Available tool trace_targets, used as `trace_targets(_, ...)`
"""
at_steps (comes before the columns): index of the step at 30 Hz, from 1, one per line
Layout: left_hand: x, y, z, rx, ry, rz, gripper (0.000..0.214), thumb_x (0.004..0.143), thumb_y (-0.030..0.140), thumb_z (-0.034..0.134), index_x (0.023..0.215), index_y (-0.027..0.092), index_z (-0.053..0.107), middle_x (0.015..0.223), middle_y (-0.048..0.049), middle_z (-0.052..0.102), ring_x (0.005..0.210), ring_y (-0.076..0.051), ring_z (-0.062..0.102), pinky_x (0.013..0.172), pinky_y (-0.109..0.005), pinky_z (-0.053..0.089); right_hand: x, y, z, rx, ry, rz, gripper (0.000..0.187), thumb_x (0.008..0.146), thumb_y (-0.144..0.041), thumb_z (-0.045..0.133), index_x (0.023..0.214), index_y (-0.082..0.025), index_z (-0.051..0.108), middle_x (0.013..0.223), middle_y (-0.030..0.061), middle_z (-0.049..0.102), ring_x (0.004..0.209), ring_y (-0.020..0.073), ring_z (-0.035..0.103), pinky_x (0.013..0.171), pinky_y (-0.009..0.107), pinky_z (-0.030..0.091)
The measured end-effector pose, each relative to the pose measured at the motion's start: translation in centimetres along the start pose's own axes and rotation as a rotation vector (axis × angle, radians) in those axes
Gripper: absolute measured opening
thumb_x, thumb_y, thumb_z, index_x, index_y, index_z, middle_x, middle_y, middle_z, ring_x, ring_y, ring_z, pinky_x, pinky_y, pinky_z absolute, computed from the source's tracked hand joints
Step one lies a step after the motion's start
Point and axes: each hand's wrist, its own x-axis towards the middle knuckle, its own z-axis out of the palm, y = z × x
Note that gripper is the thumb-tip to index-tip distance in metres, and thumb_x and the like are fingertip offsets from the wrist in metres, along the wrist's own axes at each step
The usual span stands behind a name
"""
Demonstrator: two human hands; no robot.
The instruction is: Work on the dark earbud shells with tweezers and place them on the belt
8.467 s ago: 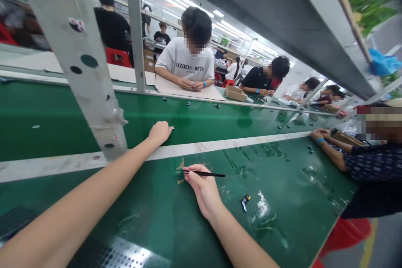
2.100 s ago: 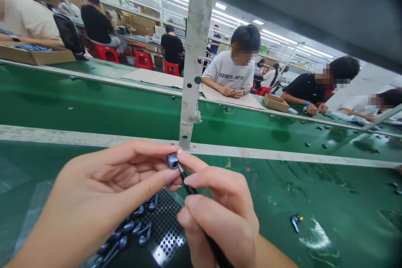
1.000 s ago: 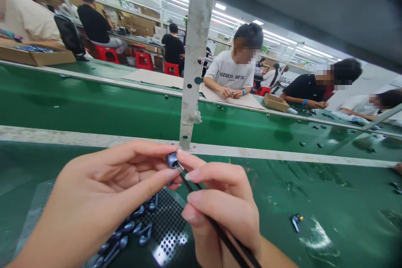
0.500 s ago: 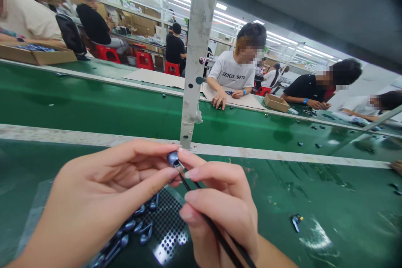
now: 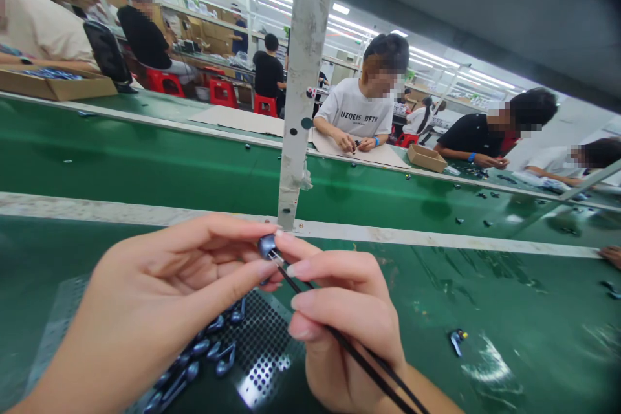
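Observation:
My left hand point(image 5: 160, 297) pinches a small dark blue-grey earbud part point(image 5: 266, 246) between thumb and fingers, held up over the green bench point(image 5: 485, 310). My right hand point(image 5: 347, 323) grips black tweezers point(image 5: 359, 359), whose tips touch the part. Below my hands lies a perforated metal plate point(image 5: 262, 352) with several similar dark earbud parts point(image 5: 206, 352) on it.
A grey upright post point(image 5: 298, 90) stands just behind my hands. A lone small part point(image 5: 455, 339) lies on the bench to the right. Beyond a white strip runs a green conveyor point(image 5: 145, 168) with scattered parts. Several people sit at the far side with cardboard boxes point(image 5: 427, 157).
My hands have stayed in the same place on the part. The tweezers have tilted a little lower in my right hand. The person in the white shirt opposite has drawn a hand back from the belt.

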Motion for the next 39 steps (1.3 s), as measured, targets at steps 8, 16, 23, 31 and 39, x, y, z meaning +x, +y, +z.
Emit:
trace_targets(8, 0.1, 0.4, -0.1, -0.010, -0.011, -0.053, 0.019, 0.075, 0.032, 0.098, 0.092, 0.036, 0.091, 0.088, -0.0004, 0.088, 0.068, -0.026, 0.085, 0.065, -0.028, 0.073, 0.3, -0.2, -0.1, -0.025, 0.009, -0.023, 0.012, 0.110, -0.015, 0.061, 0.114, -0.019, 0.072, 0.100, 0.0086, 0.080, 0.118, 0.0237, 0.084, 0.107, 0.036, 0.072)
trace_targets(16, -0.1, 0.0, -0.7, 0.012, -0.006, -0.075, 0.021, 0.074, 0.033, 0.099, 0.093, 0.036, 0.091, 0.088, 0.0018, 0.088, 0.066, -0.024, 0.084, 0.064, -0.026, 0.073, 0.2, -0.2, -0.6, 0.000, -0.040, 0.027, 0.016, 0.106, -0.009, 0.063, 0.115, -0.016, 0.074, 0.110, 0.0126, 0.082, 0.124, 0.0260, 0.082, 0.110, 0.037, 0.070)
trace_targets(23, 0.6, -0.1, -0.6, -0.081, -0.053, -0.176, 0.023, 0.072, 0.029, 0.099, 0.093, 0.033, 0.092, 0.085, -0.0023, 0.087, 0.065, -0.027, 0.084, 0.061, -0.031, 0.074, -0.3, -0.2, -0.6, -0.012, -0.039, 0.081, 0.019, 0.106, -0.013, 0.067, 0.119, -0.024, 0.075, 0.111, 0.0073, 0.084, 0.122, 0.0273, 0.083, 0.108, 0.037, 0.072)
trace_targets(31, 0.8, 0.0, -0.4, -0.125, -0.065, -0.187, 0.022, 0.070, 0.026, 0.099, 0.090, 0.033, 0.092, 0.083, -0.0039, 0.087, 0.057, -0.026, 0.081, 0.053, -0.029, 0.071, -0.5, 0.0, -0.4, 0.066, -0.010, 0.106, 0.026, 0.105, -0.013, 0.067, 0.125, -0.026, 0.076, 0.114, 0.0079, 0.083, 0.122, 0.0292, 0.083, 0.108, 0.043, 0.072)
trace_targets(39, 0.6, 0.2, -0.8, -0.014, -0.062, -0.133, 0.022, 0.073, 0.033, 0.098, 0.093, 0.037, 0.091, 0.085, -0.0012, 0.087, 0.067, -0.028, 0.085, 0.064, -0.030, 0.073, -0.5, -0.2, -0.6, 0.089, -0.028, 0.114, 0.026, 0.106, -0.009, 0.060, 0.123, -0.020, 0.076, 0.116, 0.0114, 0.082, 0.125, 0.0299, 0.081, 0.113, 0.044, 0.070)
